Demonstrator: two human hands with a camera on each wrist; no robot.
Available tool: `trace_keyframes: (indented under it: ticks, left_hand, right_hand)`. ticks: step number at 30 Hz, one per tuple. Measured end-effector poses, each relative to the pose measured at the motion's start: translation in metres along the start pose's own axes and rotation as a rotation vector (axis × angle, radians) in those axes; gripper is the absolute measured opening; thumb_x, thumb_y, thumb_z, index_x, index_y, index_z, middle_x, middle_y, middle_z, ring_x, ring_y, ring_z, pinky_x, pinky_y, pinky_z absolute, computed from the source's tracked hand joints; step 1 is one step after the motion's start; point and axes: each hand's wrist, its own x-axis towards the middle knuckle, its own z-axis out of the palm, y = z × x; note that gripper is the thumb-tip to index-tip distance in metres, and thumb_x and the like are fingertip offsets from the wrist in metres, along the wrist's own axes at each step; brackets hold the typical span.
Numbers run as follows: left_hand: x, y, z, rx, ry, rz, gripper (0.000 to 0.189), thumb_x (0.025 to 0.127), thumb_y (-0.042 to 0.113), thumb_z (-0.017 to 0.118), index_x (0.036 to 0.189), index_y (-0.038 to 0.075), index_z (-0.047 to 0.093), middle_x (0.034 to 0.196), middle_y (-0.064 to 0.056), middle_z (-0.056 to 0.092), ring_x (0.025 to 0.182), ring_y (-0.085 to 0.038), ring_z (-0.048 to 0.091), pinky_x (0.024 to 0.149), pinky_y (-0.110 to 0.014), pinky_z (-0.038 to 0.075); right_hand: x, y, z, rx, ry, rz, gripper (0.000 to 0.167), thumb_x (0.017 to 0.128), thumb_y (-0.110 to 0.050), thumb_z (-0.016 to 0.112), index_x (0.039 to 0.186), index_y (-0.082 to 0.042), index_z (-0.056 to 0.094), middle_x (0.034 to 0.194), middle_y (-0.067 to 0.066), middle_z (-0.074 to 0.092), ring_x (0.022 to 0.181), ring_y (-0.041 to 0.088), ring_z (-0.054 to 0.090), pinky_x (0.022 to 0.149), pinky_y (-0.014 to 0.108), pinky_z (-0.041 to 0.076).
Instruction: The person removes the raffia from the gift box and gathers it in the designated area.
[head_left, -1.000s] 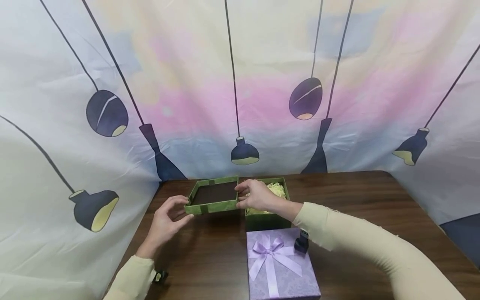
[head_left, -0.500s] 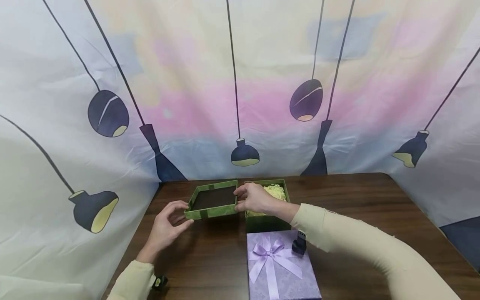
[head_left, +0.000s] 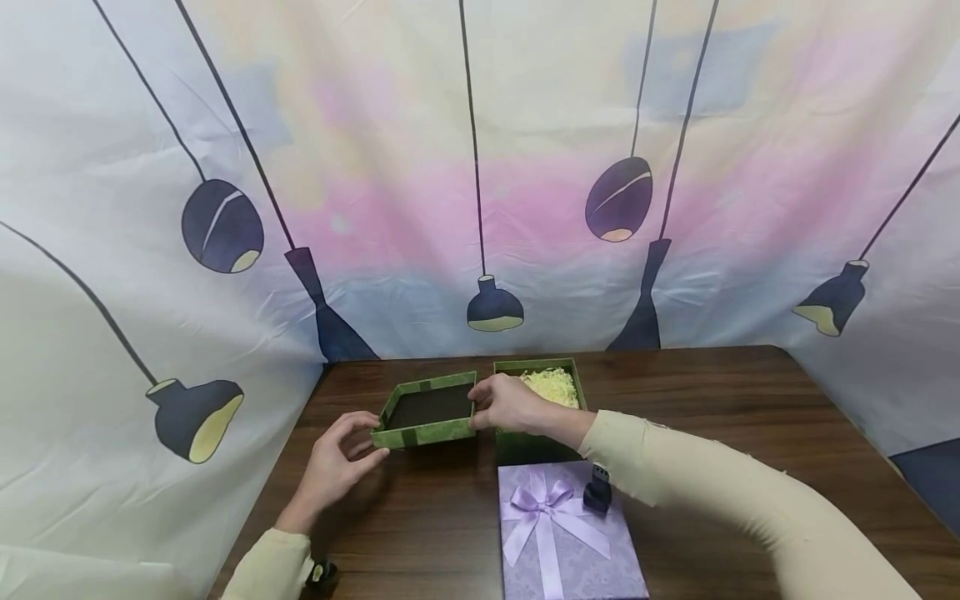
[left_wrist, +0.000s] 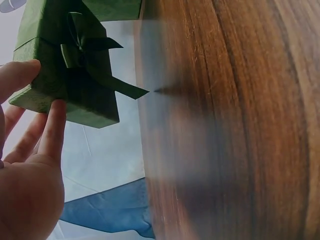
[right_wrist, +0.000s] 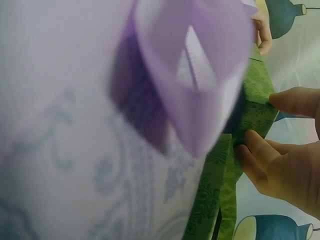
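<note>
Both hands hold a green box lid (head_left: pixel 426 432) tilted, with its dark inside facing up. At its left end, the thumb and fingers of my left hand (head_left: pixel 334 467) grip the edge. My right hand (head_left: pixel 512 405) pinches the opposite end. A green ribbon bow (left_wrist: pixel 80 52) hangs on the lid's underside in the left wrist view, close over the table. To the right, partly behind my right hand, stands the open green box (head_left: pixel 525 450) filled with pale yellow shredded paper (head_left: pixel 557 384). The right wrist view shows my right fingers on the green lid (right_wrist: pixel 258 107).
A purple box (head_left: pixel 570 558) with a lilac ribbon bow (head_left: pixel 542 504) stands in front of the green box, beneath my right forearm. The brown wooden table (head_left: pixel 712 408) ends at a fabric backdrop (head_left: pixel 405 208) printed with hanging lamps.
The green lid has come down slightly and a little nearer to me, with both hands moving along with it. The green box and purple box have stayed in place.
</note>
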Motion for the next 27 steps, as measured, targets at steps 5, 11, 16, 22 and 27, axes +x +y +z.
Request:
trace_keyframes:
  ticks: [5, 11, 16, 22, 27]
  left_hand:
    - [-0.003, -0.001, 0.001, 0.011, -0.005, -0.003, 0.043, 0.077, -0.001, 0.081, 0.115, 0.003, 0.062, 0.119, -0.013, 0.058, 0.109, 0.000, 0.056, 0.086, -0.018, 0.055]
    - [-0.006, 0.001, 0.002, 0.041, -0.019, -0.011, 0.044, 0.076, -0.003, 0.080, 0.116, 0.002, 0.061, 0.120, -0.013, 0.057, 0.111, -0.002, 0.056, 0.086, -0.023, 0.056]
    - [-0.007, 0.004, 0.001, 0.077, -0.059, 0.001, 0.041, 0.076, 0.000, 0.081, 0.112, -0.001, 0.061, 0.121, -0.015, 0.056, 0.110, -0.029, 0.062, 0.088, -0.041, 0.056]
    - [-0.007, 0.005, -0.002, 0.129, -0.072, 0.003, 0.044, 0.078, 0.011, 0.082, 0.117, 0.009, 0.062, 0.127, -0.008, 0.055, 0.115, -0.030, 0.059, 0.096, -0.042, 0.051]
    - [-0.005, 0.006, -0.002, 0.197, -0.081, 0.017, 0.053, 0.080, 0.018, 0.082, 0.128, 0.015, 0.059, 0.136, -0.009, 0.054, 0.124, -0.029, 0.053, 0.100, -0.035, 0.050]
  right_hand:
    - [0.000, 0.000, 0.003, -0.027, -0.013, -0.010, 0.049, 0.078, -0.015, 0.080, 0.121, 0.001, 0.065, 0.109, 0.010, 0.069, 0.100, 0.023, 0.066, 0.077, 0.028, 0.056]
    - [0.001, 0.003, 0.006, -0.059, -0.015, -0.027, 0.045, 0.078, -0.015, 0.080, 0.118, 0.001, 0.067, 0.107, 0.011, 0.071, 0.098, 0.022, 0.067, 0.079, 0.028, 0.055]
    - [0.002, 0.004, 0.005, -0.039, -0.041, -0.037, 0.045, 0.081, -0.015, 0.078, 0.122, -0.002, 0.065, 0.110, 0.011, 0.069, 0.103, 0.023, 0.066, 0.081, 0.028, 0.056]
    - [0.002, 0.004, 0.000, -0.049, -0.068, -0.054, 0.050, 0.084, -0.017, 0.077, 0.130, -0.005, 0.060, 0.120, 0.011, 0.065, 0.109, 0.024, 0.064, 0.087, 0.032, 0.055]
    - [0.001, 0.004, -0.005, -0.155, -0.051, -0.157, 0.053, 0.084, -0.020, 0.076, 0.132, -0.006, 0.058, 0.119, 0.009, 0.065, 0.107, 0.021, 0.064, 0.092, 0.033, 0.053]
